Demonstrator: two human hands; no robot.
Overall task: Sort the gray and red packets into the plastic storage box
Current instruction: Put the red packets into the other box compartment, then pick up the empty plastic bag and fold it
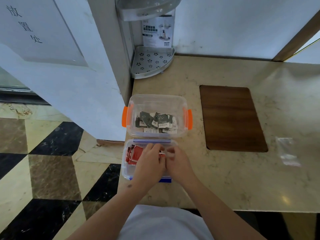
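Clear plastic, 2 boxes on your marble counter: the far box w/ orange latches holds the gray packets, too overlapped to count, and the near box w/ blue latches holds the red packets at its left. Both your hands are inside the near box, knuckles touching. Your left hand and right hand curl fingers round 1 red-and-white packet between them, tho the right fingertips are blurred.

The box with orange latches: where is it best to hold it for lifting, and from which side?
Take the box with orange latches by its two short ends, at the orange latches, with a grip from left and right. Its long sides meet the wall and the blue-clipped box.
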